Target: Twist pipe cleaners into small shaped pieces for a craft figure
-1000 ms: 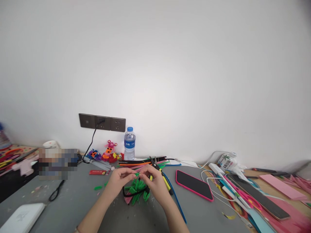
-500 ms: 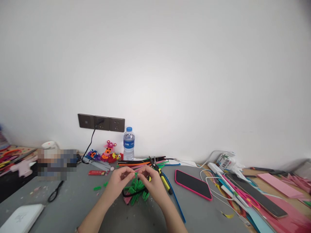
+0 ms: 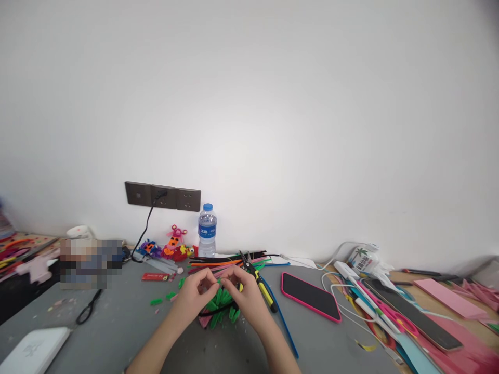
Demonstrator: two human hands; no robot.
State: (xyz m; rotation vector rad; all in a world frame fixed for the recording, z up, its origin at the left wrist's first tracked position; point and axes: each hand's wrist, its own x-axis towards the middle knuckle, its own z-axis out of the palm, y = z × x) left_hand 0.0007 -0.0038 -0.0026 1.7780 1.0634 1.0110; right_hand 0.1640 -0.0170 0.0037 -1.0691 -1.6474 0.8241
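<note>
My left hand (image 3: pixel 198 291) and my right hand (image 3: pixel 241 291) are close together above the grey mat (image 3: pixel 195 345), thumbs and forefingers pinched. Whatever is between the fingertips is too small to make out. Just beneath them lies a bunch of bent green pipe cleaner pieces (image 3: pixel 222 302), with a black strip across it and a pink piece at its lower left. A short green piece (image 3: pixel 181 282) shows beside my left hand; I cannot tell whether it is held. Next to my right hand lie yellow-and-black handled pliers (image 3: pixel 265 293).
A water bottle (image 3: pixel 207 231) stands against the wall, with pipe cleaners (image 3: pixel 218 262) in several colours before it. Small pipe cleaner figures (image 3: pixel 173 246) sit left of it. To the right are a pink-edged phone (image 3: pixel 311 296), white cables and pink scissors (image 3: pixel 403 322). A white box (image 3: pixel 35 350) lies front left.
My fingertips have parted slightly, and the green bit between them no longer shows. A green piece has appeared at the left of my left hand.
</note>
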